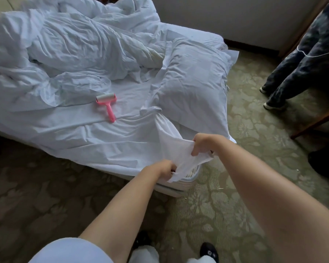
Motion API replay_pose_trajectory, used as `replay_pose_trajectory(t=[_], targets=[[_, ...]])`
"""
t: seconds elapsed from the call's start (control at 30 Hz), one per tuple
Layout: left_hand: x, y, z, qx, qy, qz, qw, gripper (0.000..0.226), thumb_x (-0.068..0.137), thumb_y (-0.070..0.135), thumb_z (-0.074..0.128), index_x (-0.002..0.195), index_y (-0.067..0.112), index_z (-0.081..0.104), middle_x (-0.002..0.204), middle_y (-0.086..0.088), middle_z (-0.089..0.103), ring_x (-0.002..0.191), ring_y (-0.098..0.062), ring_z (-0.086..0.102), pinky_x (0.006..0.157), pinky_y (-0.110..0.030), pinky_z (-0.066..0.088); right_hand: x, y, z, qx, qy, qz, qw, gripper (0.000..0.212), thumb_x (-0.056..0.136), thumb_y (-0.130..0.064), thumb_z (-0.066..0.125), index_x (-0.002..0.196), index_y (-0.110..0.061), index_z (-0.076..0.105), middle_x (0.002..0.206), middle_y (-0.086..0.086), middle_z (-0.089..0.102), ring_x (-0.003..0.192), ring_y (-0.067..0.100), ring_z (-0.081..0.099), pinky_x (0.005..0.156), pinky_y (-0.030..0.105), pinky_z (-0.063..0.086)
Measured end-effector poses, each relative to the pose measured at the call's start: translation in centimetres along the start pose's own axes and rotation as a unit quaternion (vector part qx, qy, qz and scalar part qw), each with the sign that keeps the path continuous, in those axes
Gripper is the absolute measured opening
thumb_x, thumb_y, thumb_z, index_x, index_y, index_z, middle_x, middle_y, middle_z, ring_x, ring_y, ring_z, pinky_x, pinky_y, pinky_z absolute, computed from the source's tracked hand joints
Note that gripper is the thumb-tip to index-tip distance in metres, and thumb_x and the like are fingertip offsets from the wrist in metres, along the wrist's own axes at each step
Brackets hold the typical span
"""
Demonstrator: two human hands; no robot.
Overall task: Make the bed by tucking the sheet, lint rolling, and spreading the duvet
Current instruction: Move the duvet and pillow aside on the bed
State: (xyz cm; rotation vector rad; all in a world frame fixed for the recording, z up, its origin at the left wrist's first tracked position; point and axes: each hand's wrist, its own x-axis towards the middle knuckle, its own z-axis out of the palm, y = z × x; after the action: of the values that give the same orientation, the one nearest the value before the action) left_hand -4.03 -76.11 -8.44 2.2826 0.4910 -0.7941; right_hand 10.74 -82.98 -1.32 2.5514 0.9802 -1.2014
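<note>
A white sheet [95, 137] covers the bed, wrinkled, with its near corner bunched and lifted off the mattress corner [180, 184]. My left hand [164, 168] grips the lower part of that bunched corner. My right hand [202, 143] grips its upper part, just above the mattress corner. A pink lint roller [107, 106] lies on the sheet in the middle of the bed. The white duvet [70, 44] is heaped in folds across the far left half. A white pillow [194, 86] lies along the bed's right side.
Patterned green carpet [235, 196] surrounds the bed. Another person's legs in dark trousers [300, 69] stand at the right, beside a wooden furniture leg [315, 122]. My own feet in dark shoes [209, 251] are near the bed's corner. A wall runs behind the bed.
</note>
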Motion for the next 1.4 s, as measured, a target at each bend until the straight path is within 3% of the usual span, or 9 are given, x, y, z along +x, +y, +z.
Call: replay_pose_trajectory(t=[0.2,0.3,0.43,0.63,0.73,0.83,1.1,1.2,1.4], targets=[[-2.1,2.0,2.1,-0.062,0.044,-0.095,0.993,0.045,0.089,-0.005,0.039,0.129,0.007,0.056,0.123,-0.010,0.058,0.115,-0.029,0.052,0.090,-0.031,0.041,-1.0,1.6,-0.2,-0.092,-0.049,-0.062,0.993,0.036,0.086,-0.020,0.064,0.116,0.001,0.059,0.105,0.016,0.064,0.081,0.029,0.061,0.062,0.033,0.051],[-3.1,3.4,4.5,-0.076,0.057,-0.134,0.987,0.032,0.087,-0.005,0.039,0.111,0.000,0.060,0.091,-0.007,0.053,0.088,-0.023,0.047,0.068,-0.027,0.037,-1.6,3.0,1.7,-0.178,-0.086,-0.102,0.975,0.022,0.089,-0.016,0.057,0.104,-0.001,0.060,0.079,0.009,0.057,0.061,0.022,0.052,0.049,0.027,0.040],[-3.1,4.0,8.9,-0.104,0.096,-0.183,0.973,0.027,0.084,-0.006,0.043,0.091,0.014,0.059,0.097,-0.008,0.056,0.088,-0.021,0.049,0.075,-0.028,0.039,-1.1,5.3,4.9,-0.249,-0.133,-0.109,0.953,0.024,0.089,-0.016,0.060,0.071,-0.006,0.047,0.060,0.004,0.042,0.048,0.017,0.036,0.046,0.024,0.030],[0.4,2.1,12.6,-0.225,0.184,-0.200,0.936,0.030,0.085,-0.002,0.043,0.095,0.023,0.057,0.110,-0.004,0.058,0.100,-0.023,0.053,0.087,-0.032,0.046,3.8,8.5,6.5,-0.165,-0.093,-0.117,0.975,0.032,0.088,-0.036,0.064,0.070,-0.015,0.047,0.059,0.001,0.043,0.048,0.015,0.037,0.045,0.024,0.029],[3.8,0.7,13.3,-0.259,0.174,-0.204,0.928,0.051,0.086,0.001,0.044,0.129,0.027,0.053,0.138,-0.005,0.048,0.121,-0.026,0.049,0.099,-0.034,0.045,7.6,8.2,7.8,-0.098,-0.033,-0.138,0.985,0.045,0.089,-0.048,0.058,0.113,-0.010,0.058,0.095,0.009,0.061,0.079,0.023,0.058,0.063,0.028,0.045],[7.3,-0.5,13.4,-0.294,0.201,-0.182,0.917,0.059,0.085,-0.002,0.038,0.137,0.025,0.051,0.145,-0.002,0.044,0.132,-0.024,0.041,0.107,-0.034,0.036,11.8,6.9,10.0,-0.058,0.080,-0.200,0.975,0.064,0.094,-0.048,0.049,0.147,-0.019,0.028,0.143,0.008,0.042,0.123,0.027,0.048,0.094,0.035,0.042],[14.9,-7.0,13.6,-0.401,0.417,-0.167,0.799,0.022,0.083,0.015,0.046,0.075,0.003,0.063,0.078,-0.010,0.059,0.078,-0.024,0.051,0.066,-0.031,0.039,21.3,4.4,15.4,-0.076,0.161,-0.261,0.949,0.066,0.083,-0.054,0.059,0.137,-0.030,0.031,0.133,0.009,0.036,0.125,0.032,0.041,0.096,0.043,0.044],[17.2,-9.4,12.3,-0.426,0.485,-0.169,0.745,0.031,0.087,0.021,0.040,0.098,0.003,0.062,0.102,-0.015,0.063,0.094,-0.029,0.055,0.079,-0.033,0.042,24.4,4.0,16.3,-0.005,0.166,-0.257,0.952,0.084,0.075,-0.058,0.066,0.143,-0.033,0.025,0.136,0.011,0.033,0.123,0.035,0.044,0.099,0.041,0.040],[21.4,-13.0,11.6,-0.365,0.506,-0.172,0.762,0.041,0.097,0.028,0.039,0.137,0.019,0.043,0.138,-0.009,0.051,0.122,-0.027,0.049,0.095,-0.028,0.036,28.8,3.6,16.4,0.040,0.206,-0.282,0.936,0.077,0.083,-0.026,0.068,0.147,-0.025,0.023,0.138,0.019,0.033,0.126,0.036,0.042,0.100,0.038,0.037]])
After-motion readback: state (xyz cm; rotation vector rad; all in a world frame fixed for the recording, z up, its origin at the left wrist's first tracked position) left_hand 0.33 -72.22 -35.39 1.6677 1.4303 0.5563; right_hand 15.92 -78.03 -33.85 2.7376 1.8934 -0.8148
